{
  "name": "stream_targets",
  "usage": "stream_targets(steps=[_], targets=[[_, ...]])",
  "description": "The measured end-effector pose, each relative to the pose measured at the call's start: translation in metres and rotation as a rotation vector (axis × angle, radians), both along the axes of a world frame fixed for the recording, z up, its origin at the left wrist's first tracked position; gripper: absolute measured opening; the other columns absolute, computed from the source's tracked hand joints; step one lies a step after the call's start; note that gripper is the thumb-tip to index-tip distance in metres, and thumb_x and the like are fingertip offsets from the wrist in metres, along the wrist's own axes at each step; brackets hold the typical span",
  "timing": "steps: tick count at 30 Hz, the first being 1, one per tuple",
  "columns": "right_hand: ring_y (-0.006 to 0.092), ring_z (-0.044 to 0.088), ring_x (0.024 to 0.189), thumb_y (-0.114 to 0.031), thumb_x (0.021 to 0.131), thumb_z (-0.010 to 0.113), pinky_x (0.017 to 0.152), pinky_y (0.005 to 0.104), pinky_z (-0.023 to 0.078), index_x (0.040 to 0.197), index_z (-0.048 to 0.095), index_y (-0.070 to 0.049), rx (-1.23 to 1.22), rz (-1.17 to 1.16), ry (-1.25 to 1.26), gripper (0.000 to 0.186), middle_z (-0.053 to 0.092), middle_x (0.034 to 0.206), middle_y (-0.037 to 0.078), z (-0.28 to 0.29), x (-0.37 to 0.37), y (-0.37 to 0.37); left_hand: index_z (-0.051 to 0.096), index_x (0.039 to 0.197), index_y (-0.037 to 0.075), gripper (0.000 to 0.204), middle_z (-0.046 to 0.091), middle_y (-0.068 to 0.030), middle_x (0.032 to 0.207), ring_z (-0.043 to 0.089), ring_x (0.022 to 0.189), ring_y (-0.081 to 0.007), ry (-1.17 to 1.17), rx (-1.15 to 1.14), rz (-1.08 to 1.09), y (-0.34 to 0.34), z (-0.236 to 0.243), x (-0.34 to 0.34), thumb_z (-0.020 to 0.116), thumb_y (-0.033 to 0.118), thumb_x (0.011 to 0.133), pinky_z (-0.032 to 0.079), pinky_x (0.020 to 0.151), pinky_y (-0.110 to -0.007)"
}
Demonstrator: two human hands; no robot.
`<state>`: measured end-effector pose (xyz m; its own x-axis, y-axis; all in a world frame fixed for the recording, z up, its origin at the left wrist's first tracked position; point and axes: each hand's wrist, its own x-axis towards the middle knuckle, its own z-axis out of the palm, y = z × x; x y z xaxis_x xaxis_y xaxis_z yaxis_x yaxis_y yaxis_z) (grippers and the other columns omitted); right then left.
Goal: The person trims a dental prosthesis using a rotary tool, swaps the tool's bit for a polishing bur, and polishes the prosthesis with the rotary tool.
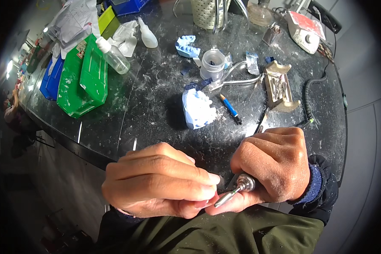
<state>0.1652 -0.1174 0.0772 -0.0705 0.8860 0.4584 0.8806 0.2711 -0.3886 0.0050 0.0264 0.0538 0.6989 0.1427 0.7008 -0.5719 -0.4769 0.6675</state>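
Note:
My right hand [277,165] is wrapped round a rotary handpiece [245,183], whose metal bur [226,199] points down and left toward my left fingertips. Opposite it, my left hand [154,182] is closed in a pinch. Whatever sits between its fingers is mostly hidden, with only a hint of pink near the tips. Both hands are close together at the table's near edge, fingertips almost meeting. Beyond them a white and pale blue dental cast [197,111] lies on the dark table, beside a blue pencil [230,108].
Behind the cast are a clear jar [212,65], a blue dental cast [187,47] and a metal frame [241,80]. At right stand a bur holder [279,95], a coiled cord [307,97] and a control box [305,34]. Green trays [78,84] and a spray bottle [114,57] occupy the left.

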Motion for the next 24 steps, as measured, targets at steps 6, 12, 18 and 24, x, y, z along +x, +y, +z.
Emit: stream_targets(steps=[6,12,18,24], targets=[[0.0143,0.046,0.037,-0.056,0.060,0.077,0.034,0.0284,0.031,0.061,0.047,-0.011,0.004,0.021,-0.015,0.054,0.040,0.048,-0.002,-0.0032,0.0007,0.0003,0.069,0.087,-0.001,0.021,0.069,-0.0140,0.082,0.066,0.067,-0.0188,0.034,0.028,-0.018,0.0015,0.0023,-0.0014,0.077,0.012,0.072,0.054,0.059,-0.027],[0.0138,0.046,0.038,-0.057,0.062,0.075,0.034,0.0281,0.030,0.062,0.047,-0.011,0.040,0.049,-0.039,0.054,0.039,0.048,-0.002,-0.0054,0.0010,0.0007,0.068,0.088,-0.002,0.022,0.069,-0.0151,0.083,0.066,0.068,-0.0197,0.023,0.015,-0.050,0.0032,-0.0033,-0.0006,0.076,0.011,0.073,0.054,0.060,-0.028],[0.0132,0.045,0.037,-0.056,0.062,0.074,0.034,0.0276,0.029,0.061,0.046,-0.010,0.063,0.047,-0.023,0.053,0.038,0.048,-0.002,-0.0069,0.0023,0.0038,0.068,0.089,-0.003,0.022,0.069,-0.0156,0.082,0.066,0.069,-0.0203,0.039,0.035,-0.060,0.0038,-0.0010,-0.0011,0.076,0.011,0.073,0.054,0.061,-0.028],[0.0129,0.044,0.037,-0.056,0.061,0.073,0.033,0.0277,0.028,0.060,0.046,-0.010,0.065,0.033,-0.050,0.053,0.037,0.049,-0.002,-0.0081,0.0007,0.0027,0.068,0.089,-0.003,0.022,0.069,-0.0157,0.083,0.066,0.069,-0.0204,0.063,0.052,-0.086,0.0051,0.0001,-0.0015,0.076,0.011,0.073,0.054,0.059,-0.028]])
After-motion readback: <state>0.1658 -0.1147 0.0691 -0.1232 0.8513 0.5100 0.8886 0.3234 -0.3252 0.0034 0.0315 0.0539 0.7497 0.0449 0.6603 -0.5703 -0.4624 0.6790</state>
